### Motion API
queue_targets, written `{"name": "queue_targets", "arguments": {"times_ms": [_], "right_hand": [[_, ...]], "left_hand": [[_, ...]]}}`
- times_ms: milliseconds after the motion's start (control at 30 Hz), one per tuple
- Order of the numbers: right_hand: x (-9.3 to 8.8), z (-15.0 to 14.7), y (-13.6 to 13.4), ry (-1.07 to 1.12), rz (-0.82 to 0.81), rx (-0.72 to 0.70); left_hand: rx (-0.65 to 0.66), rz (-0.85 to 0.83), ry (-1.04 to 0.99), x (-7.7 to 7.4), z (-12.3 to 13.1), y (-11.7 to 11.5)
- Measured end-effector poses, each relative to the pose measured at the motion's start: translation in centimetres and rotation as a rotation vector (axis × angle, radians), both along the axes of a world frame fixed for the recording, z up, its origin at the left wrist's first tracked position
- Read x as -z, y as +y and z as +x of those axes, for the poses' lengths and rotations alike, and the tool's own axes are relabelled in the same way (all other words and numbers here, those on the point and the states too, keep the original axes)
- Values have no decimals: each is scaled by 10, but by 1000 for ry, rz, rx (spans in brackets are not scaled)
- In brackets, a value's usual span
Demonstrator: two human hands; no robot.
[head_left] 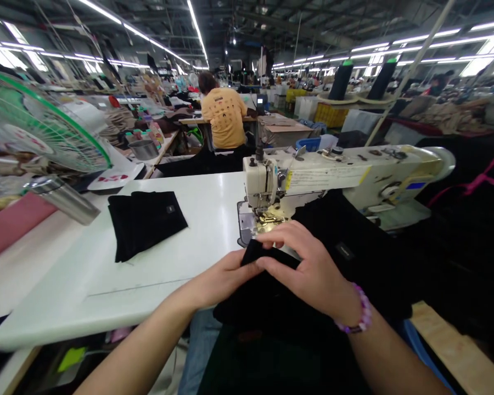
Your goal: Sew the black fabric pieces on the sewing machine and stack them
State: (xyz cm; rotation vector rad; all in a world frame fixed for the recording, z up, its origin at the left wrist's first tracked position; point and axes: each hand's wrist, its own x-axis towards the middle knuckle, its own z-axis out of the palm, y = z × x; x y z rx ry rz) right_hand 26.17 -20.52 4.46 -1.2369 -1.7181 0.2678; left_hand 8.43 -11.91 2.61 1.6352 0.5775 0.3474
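Both hands hold a piece of black fabric (271, 296) at the table's front edge, just before the needle area of a white sewing machine (313, 173). My left hand (226, 277) pinches the upper left corner of the cloth, most of its fingers hidden behind it. From above, my right hand (298, 255) grips the folded top edge between thumb and fingers. The cloth hangs down over my lap. More black fabric with a small label (344, 251) lies under the machine arm on the right. A stack of black cut pieces (148, 222) rests on the left of the white tabletop (206, 208).
A steel flask (66, 200) leans at the far left, near a green-rimmed fan (45, 120). Two dark thread cones (341, 81) stand behind the machine. A person in a yellow shirt (224, 118) sits ahead, facing away. A thin pole (411, 71) rises at the right.
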Motion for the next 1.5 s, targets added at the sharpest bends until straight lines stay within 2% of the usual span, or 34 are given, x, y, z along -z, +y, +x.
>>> {"name": "queue_targets", "arguments": {"times_ms": [100, 200, 267, 300, 367, 467, 533, 600, 767, 1033, 1100, 1200, 1333, 1433, 1500], "right_hand": [[-6, 0, 2, 55, -157, -72], [-9, 4, 3, 109, -301, -138], [-9, 6, 4, 132, -361, -171], [-8, 7, 4, 147, -369, -164], [-6, 7, 4, 185, -350, -102], [-2, 7, 5, 238, -310, -5], [0, 6, 4, 248, -300, 18], [0, 5, 3, 235, -284, 7], [-3, 2, 0, 151, -216, -40], [-5, 3, -4, 34, -188, -10], [-3, 11, -4, -51, -160, 14], [2, 28, -4, -120, -144, 48], [9, 43, -5, 57, -188, 4], [10, 42, -7, 235, -219, -15], [11, 37, -7, 314, -215, 20]], "left_hand": [[123, 96, 10, -5, 0, 2], [207, 107, 41, -7, 0, 3], [238, 118, 51, -5, 1, 2], [214, 149, 46, -4, 2, 1], [16, 312, -12, -2, 3, -5], [-420, 699, -148, 0, 3, -15], [-541, 879, -206, -2, 1, -22], [-550, 949, -224, -5, 1, -27], [-561, 880, -226, -8, 5, -30], [-583, 776, -240, -14, 7, -30], [-591, 694, -221, -18, 3, -28], [-635, 474, -209, -26, -8, -24], [-761, 255, -231, -29, -21, -18], [-810, 240, -241, -25, -25, -17], [-829, 277, -218, -23, -27, -18]]}}
